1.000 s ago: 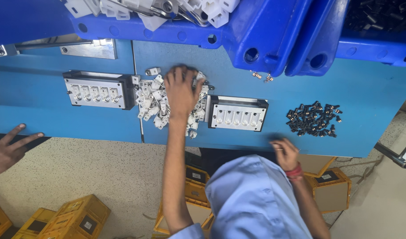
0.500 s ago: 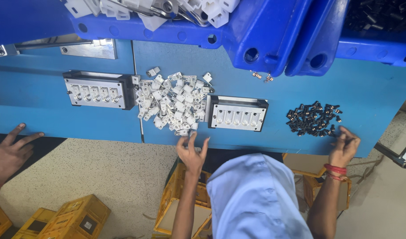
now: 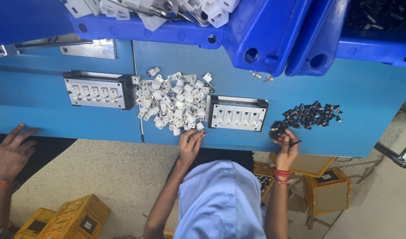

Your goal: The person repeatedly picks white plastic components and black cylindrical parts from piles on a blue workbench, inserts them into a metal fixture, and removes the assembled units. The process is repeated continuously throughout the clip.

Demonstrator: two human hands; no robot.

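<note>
A blue bench fills the upper half of the view, with blue bins hanging over its far edge. One bin holds white plastic parts, another dark ones. Below the bench lies a speckled floor with yellow crates and cardboard boxes.

Two jigs sit on the bench: one to the left, one near the middle, each with a row of slots. Between them spreads a pile of white clips. To the right of the middle jig lies a heap of black screws.

The left hand rests at the near edge of the clip pile, fingers loosely curled over the nearest pieces; whether it pinches one cannot be told. The right hand, a red band at its wrist, sits at the left end of the screw heap, fingers drawn together around a few dark pieces.

Another person's hand lies flat, fingers spread, at the bench edge far left.
</note>
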